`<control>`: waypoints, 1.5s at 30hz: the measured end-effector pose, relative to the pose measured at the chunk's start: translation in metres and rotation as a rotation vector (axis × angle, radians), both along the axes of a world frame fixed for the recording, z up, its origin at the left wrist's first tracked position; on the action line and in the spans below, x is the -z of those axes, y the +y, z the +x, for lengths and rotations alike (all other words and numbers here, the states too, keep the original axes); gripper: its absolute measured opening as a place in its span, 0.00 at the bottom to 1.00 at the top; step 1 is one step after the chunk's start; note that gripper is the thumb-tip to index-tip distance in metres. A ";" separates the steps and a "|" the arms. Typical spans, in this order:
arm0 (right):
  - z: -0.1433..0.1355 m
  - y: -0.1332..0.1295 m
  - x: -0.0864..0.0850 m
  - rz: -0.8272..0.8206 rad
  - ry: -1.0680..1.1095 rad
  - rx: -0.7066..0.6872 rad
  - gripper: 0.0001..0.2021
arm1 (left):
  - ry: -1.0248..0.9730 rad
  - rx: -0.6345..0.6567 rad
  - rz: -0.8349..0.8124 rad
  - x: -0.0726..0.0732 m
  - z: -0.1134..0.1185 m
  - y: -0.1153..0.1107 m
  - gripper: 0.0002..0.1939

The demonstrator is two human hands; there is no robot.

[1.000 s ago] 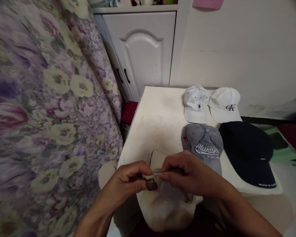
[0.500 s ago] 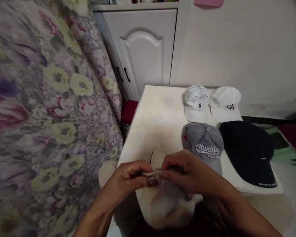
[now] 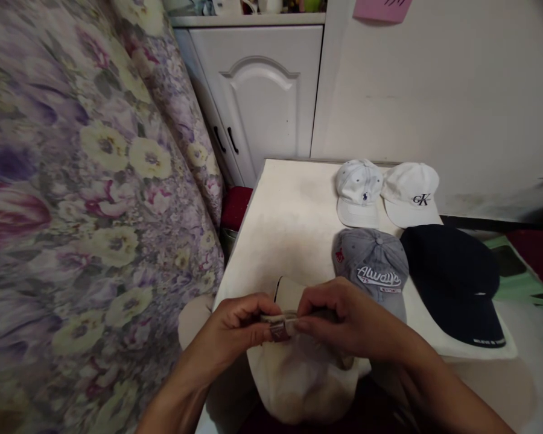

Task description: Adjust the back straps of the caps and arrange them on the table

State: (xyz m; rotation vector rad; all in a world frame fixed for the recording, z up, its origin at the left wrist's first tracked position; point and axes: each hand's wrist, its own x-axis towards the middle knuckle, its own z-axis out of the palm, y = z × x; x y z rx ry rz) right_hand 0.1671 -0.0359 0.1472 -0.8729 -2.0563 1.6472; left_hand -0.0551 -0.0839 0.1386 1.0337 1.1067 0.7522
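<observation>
A cream baseball cap (image 3: 303, 386) hangs at the near edge of the table, its crown toward me and part of its brim showing beyond my fingers. My left hand (image 3: 242, 325) pinches the cap's back strap beside a small brownish buckle or label (image 3: 279, 330). On the other side of that piece, my right hand (image 3: 339, 313) grips the strap between thumb and fingers. Just past my right hand lies a grey cap (image 3: 373, 256) with "Always" lettering, partly hidden by that hand.
On the white table (image 3: 289, 211) sit a pale cap (image 3: 358, 190), a white cap (image 3: 411, 187) with black letters and a navy cap (image 3: 452, 277). A floral curtain (image 3: 108, 199) hangs at left. Behind stands a white cabinet (image 3: 262, 108); a dark red seat (image 3: 236, 207) shows beside the table.
The view has tilted up slightly, so the scene sits a little lower. Both hands keep their hold on the strap, with only slight finger movement.
</observation>
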 end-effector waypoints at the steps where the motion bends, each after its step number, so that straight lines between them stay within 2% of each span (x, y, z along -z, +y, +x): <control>1: 0.000 0.000 0.000 0.009 0.003 -0.007 0.07 | 0.006 0.000 -0.009 0.000 0.000 0.000 0.08; 8: 0.001 0.003 -0.003 0.118 -0.035 -0.041 0.05 | 0.003 -0.013 -0.079 0.005 -0.002 -0.003 0.08; 22: 0.003 0.011 0.000 0.027 -0.043 -0.115 0.04 | -0.003 -0.006 -0.053 0.005 0.007 -0.002 0.07; 32: 0.007 0.010 0.002 0.083 -0.038 -0.090 0.04 | 0.017 -0.014 -0.048 0.011 0.013 -0.002 0.10; 45: 0.018 0.015 0.006 0.139 -0.081 -0.180 0.03 | 0.112 0.017 -0.022 0.008 0.029 -0.003 0.11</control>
